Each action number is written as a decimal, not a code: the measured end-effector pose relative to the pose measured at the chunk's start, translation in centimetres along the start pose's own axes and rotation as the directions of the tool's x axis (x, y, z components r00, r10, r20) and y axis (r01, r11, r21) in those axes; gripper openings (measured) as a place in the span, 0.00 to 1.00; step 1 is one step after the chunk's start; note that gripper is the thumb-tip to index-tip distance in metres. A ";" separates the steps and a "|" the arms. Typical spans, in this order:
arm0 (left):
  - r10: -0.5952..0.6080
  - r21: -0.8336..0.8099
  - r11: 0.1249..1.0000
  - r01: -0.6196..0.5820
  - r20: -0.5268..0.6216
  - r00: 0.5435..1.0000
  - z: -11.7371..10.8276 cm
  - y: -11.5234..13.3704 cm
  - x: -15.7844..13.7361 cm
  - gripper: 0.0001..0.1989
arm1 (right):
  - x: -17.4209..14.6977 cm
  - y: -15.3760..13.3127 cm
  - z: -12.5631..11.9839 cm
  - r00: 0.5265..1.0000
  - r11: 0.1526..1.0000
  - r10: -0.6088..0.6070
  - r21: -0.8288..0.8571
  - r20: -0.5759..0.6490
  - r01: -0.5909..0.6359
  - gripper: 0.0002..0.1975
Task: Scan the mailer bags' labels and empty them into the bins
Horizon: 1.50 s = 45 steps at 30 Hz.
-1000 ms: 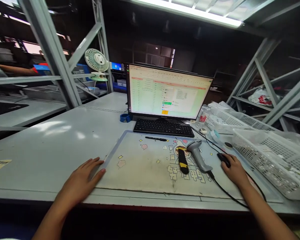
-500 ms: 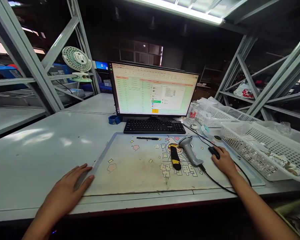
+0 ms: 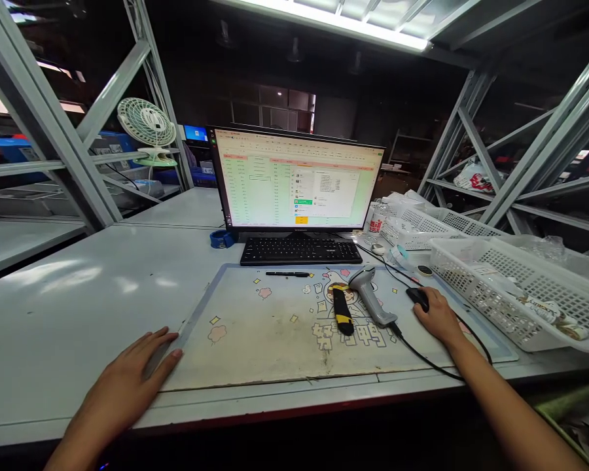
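My right hand (image 3: 436,317) rests over a black computer mouse (image 3: 417,298) on the right side of a printed desk mat (image 3: 260,347). Flat on the table's front left, my left hand (image 3: 127,373) lies open with its thumb at the mat's edge. Left of the mouse is a grey barcode scanner (image 3: 374,301) with its cable running to the front. Beside the scanner lies a black and yellow utility knife (image 3: 343,311). Behind the mat stand a black keyboard (image 3: 301,251) and a monitor (image 3: 299,180) showing a spreadsheet and a chat window. A black pen (image 3: 288,274) lies near the mat's back edge.
White plastic baskets (image 3: 500,294) with small packets line the right side. Rolls of tape (image 3: 425,270) sit near them, and a blue tape roll (image 3: 222,239) is left of the keyboard. A small fan (image 3: 147,122) is on the left metal rack (image 3: 53,111).
The camera view has shifted slightly, so the scene sits a little lower and further left. Both hands keep their places, the right on the mouse and the left on the table.
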<state>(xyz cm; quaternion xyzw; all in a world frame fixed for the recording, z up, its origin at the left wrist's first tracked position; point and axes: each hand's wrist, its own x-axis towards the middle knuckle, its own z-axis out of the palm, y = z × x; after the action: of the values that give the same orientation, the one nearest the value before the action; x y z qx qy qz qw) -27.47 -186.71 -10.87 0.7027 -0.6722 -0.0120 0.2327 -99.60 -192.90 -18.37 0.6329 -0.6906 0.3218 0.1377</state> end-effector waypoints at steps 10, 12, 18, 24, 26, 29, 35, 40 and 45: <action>-0.026 0.013 1.000 0.025 0.031 0.999 -0.2 0.1 0.0 0.37 | 0.0 -0.1 -0.3 1.000 1.000 0.018 0.006 0.024 -0.018 0.23; -0.022 0.018 1.000 0.021 0.018 1.000 -0.2 0.1 0.0 0.37 | 0.0 -0.2 -0.3 1.000 1.000 0.022 0.008 0.020 -0.022 0.23; -0.013 0.014 1.000 0.014 -0.004 1.000 0.1 0.0 0.0 0.36 | 0.0 -0.3 -0.3 0.999 0.999 0.039 0.007 0.019 -0.039 0.24; 0.013 -0.006 1.000 -0.013 -0.009 1.000 0.3 -0.5 0.1 0.35 | -0.1 -0.1 -0.1 0.999 0.999 0.034 -0.024 0.027 -0.033 0.24; 0.018 -0.010 1.000 -0.018 -0.005 1.000 0.4 -0.5 0.1 0.35 | 0.0 0.0 0.0 0.999 0.999 0.031 -0.027 0.026 -0.031 0.23; 0.011 -0.002 1.000 -0.011 0.009 1.000 0.4 -0.6 0.1 0.37 | 0.0 0.1 0.0 0.999 0.999 0.028 -0.030 0.039 -0.026 0.23; 0.023 0.011 1.000 -0.023 -0.003 1.000 0.4 -0.6 -0.1 0.37 | -0.1 0.3 0.1 1.000 0.999 0.009 -0.031 0.023 -0.008 0.23; 0.026 0.024 0.999 -0.026 -0.021 0.999 0.5 -0.7 -0.2 0.36 | -0.1 0.7 0.3 0.998 0.999 0.035 -0.041 0.045 -0.033 0.25; 0.043 0.026 0.999 -0.042 -0.033 0.999 0.8 -0.9 -0.2 0.36 | 0.1 1.5 0.9 0.997 0.998 -0.063 0.007 -0.052 0.063 0.23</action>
<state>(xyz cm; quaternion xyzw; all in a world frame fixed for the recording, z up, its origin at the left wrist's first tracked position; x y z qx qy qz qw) -26.92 -186.77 -11.96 0.6912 -0.6832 0.0134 0.2352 -100.89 -193.51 -19.39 0.6463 -0.6652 0.3365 0.1630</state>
